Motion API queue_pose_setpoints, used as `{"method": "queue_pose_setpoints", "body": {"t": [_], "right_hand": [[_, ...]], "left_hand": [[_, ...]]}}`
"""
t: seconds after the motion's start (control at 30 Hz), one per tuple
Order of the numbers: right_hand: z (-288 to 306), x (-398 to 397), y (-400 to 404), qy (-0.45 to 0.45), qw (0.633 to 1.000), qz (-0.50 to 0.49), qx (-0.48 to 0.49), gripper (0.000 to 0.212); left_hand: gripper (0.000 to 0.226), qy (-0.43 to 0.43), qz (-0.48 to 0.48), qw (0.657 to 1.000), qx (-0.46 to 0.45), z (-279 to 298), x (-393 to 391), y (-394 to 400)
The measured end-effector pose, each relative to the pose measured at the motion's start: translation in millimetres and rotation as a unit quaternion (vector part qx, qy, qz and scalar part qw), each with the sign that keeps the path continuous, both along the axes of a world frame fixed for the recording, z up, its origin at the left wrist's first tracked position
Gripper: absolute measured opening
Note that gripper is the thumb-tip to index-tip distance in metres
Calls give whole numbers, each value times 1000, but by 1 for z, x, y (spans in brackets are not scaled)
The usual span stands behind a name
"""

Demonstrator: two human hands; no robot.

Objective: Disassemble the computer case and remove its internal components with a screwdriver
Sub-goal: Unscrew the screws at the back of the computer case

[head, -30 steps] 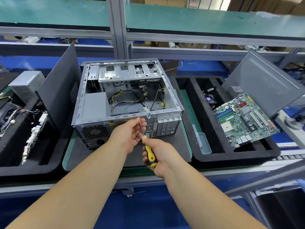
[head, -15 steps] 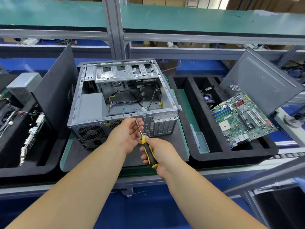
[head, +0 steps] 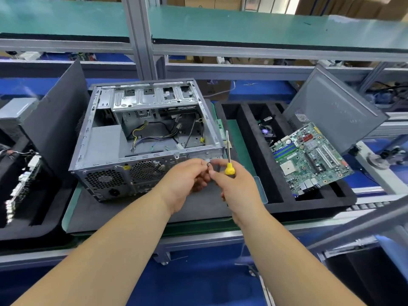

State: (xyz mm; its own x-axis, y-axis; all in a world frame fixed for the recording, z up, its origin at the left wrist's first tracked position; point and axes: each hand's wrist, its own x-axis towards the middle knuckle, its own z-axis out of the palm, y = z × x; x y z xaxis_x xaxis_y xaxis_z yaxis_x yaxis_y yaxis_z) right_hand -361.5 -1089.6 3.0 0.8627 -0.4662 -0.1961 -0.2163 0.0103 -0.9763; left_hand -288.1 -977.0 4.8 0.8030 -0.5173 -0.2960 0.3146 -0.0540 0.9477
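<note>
Fingers (head: 204,171) of the left hand (head: 184,184) curled together, pinching a small dark screw (head: 207,165) at the tips; fingers of the right hand (head: 237,191) wrapped round the yellow handle of the screwdriver (head: 228,159), thin steel shaft pointing up, clear of the case; forefinger stretched toward the screw, touching or nearly so, hard to tell. Both hands just in front of the near right corner of the computer case (head: 106,149); open-topped grey sheet-metal box, perforated fan grilles on the near face, loose coloured wires inside, stamped drive cage at the far side. Case standing on a dark grey mat (head: 92,214) on the desk (head: 240,138), green surface showing in a strip to the right. Black foam tray (head: 309,205) just beside, deep straight-walled slots; green motherboard (head: 309,160) tilted across them, grey side panel (head: 331,111) leaning behind. Another dark panel (head: 57,115) upright at the case's left edge; second foam tray (head: 33,226) beyond it.
</note>
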Motion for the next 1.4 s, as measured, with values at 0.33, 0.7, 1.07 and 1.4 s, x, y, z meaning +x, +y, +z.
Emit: {"method": "queue_pose_setpoints", "body": {"t": [0.33,0.7,1.07,1.4], "right_hand": [[-15,-7,-61,14,999,-31,15,8],[-62,-10,-157,107,968,-189,128,10],[-70,-11,-186,101,972,-160,141,8],[-36,10,-120,57,994,-38,80,10]], "left_hand": [[27,109,5,994,-30,-19,-9,-76],[30,-271,-118,902,314,-74,-1,-160],[58,-281,-98,910,288,-84,10,-184],[32,-453,-65,873,171,-8,-11,-91]]}}
